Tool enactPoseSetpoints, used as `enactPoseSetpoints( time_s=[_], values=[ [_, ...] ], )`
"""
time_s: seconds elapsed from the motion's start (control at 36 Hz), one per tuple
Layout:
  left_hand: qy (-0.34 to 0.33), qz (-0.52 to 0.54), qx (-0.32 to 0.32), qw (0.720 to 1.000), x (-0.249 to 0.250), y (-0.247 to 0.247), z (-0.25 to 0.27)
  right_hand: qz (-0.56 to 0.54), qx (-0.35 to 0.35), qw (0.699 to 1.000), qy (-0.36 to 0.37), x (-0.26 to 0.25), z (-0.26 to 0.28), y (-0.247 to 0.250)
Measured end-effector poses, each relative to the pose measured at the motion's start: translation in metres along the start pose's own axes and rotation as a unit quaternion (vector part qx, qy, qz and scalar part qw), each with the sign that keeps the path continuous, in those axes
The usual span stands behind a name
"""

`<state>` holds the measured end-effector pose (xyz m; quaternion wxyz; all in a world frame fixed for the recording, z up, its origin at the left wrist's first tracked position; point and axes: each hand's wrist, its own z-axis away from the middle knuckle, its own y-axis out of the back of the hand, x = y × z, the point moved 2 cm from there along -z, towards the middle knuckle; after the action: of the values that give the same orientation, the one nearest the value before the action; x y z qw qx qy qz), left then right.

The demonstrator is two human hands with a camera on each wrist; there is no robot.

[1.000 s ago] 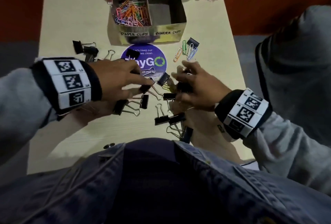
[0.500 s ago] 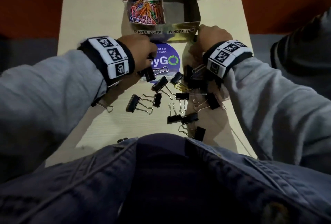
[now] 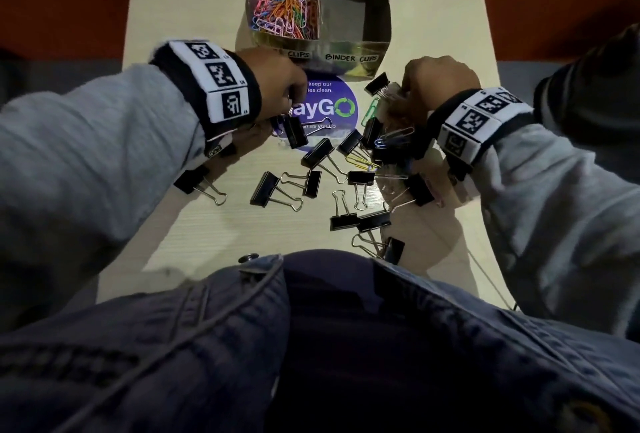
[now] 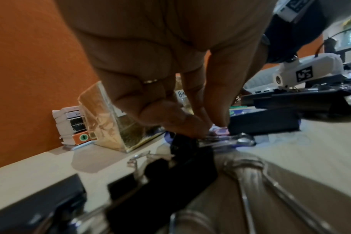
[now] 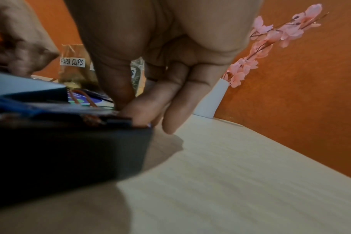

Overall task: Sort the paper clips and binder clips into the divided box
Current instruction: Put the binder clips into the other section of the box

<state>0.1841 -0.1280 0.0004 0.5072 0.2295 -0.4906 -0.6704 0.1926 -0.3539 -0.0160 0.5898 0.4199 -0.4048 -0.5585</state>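
Observation:
The gold divided box (image 3: pixel 346 62) stands at the far middle of the table. Its left compartment holds coloured paper clips (image 3: pixel 285 12); the one labelled BINDER CLIPS (image 3: pixel 351 58) shows only bare floor. Several black binder clips (image 3: pixel 265 188) and a few paper clips (image 3: pixel 362 162) lie scattered in front of it. My left hand (image 3: pixel 277 86) pinches the wire handle of a black binder clip (image 4: pixel 188 142) on the round sticker. Near the box's right corner, my right hand (image 3: pixel 438 81) points down, its thumb and fingertips (image 5: pixel 138 117) closed on the end of another binder clip (image 3: pixel 376 83).
A white vase (image 5: pixel 210 101) with pink flowers stands at the far right of the table by the orange wall. Small stacked boxes (image 4: pixel 72 125) sit behind the divided box. A purple round sticker (image 3: pixel 327 109) lies under some clips. My jacket covers the table's near edge.
Both hands have moved away from the middle of the pile toward the box. The left now pinches a clip on the sticker; the right has come down on the clips by the box corner.

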Motion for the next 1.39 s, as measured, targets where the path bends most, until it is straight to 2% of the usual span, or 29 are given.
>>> enactPoseSetpoints(
  time_s=[0.14, 0.25, 0.44, 0.56, 0.86, 0.97, 1.28, 1.39],
  values=[
    [-0.030, -0.055, -0.027, 0.998, -0.001, -0.002, 0.002, -0.006, -0.013, 1.000, -0.005, -0.007, -0.007, -0.001],
    [-0.028, -0.082, -0.030, 0.996, -0.005, -0.004, 0.004, 0.003, -0.034, 0.999, -0.005, -0.009, -0.010, -0.002],
    [-0.029, -0.106, -0.023, 0.994, -0.009, -0.011, 0.002, -0.020, -0.041, 0.998, 0.048, 0.001, 0.004, 0.000],
    [-0.045, -0.116, -0.009, 0.992, -0.006, -0.009, -0.003, 0.025, -0.033, 0.996, 0.077, 0.001, 0.007, 0.000],
    [-0.076, -0.180, -0.086, 0.977, 0.014, -0.004, -0.011, 0.039, -0.032, 0.994, 0.100, -0.001, 0.012, 0.000],
    [-0.065, -0.198, -0.110, 0.972, 0.018, -0.001, -0.012, 0.055, -0.025, 0.992, 0.111, -0.009, 0.016, 0.000],
    [-0.059, -0.076, 0.027, 0.995, 0.028, 0.049, 0.001, 0.055, -0.042, 0.995, 0.078, -0.019, 0.014, -0.002],
    [-0.053, 0.012, 0.066, 0.996, 0.032, 0.054, 0.001, 0.031, -0.044, 0.996, 0.068, -0.015, 0.015, 0.000]
  ],
)
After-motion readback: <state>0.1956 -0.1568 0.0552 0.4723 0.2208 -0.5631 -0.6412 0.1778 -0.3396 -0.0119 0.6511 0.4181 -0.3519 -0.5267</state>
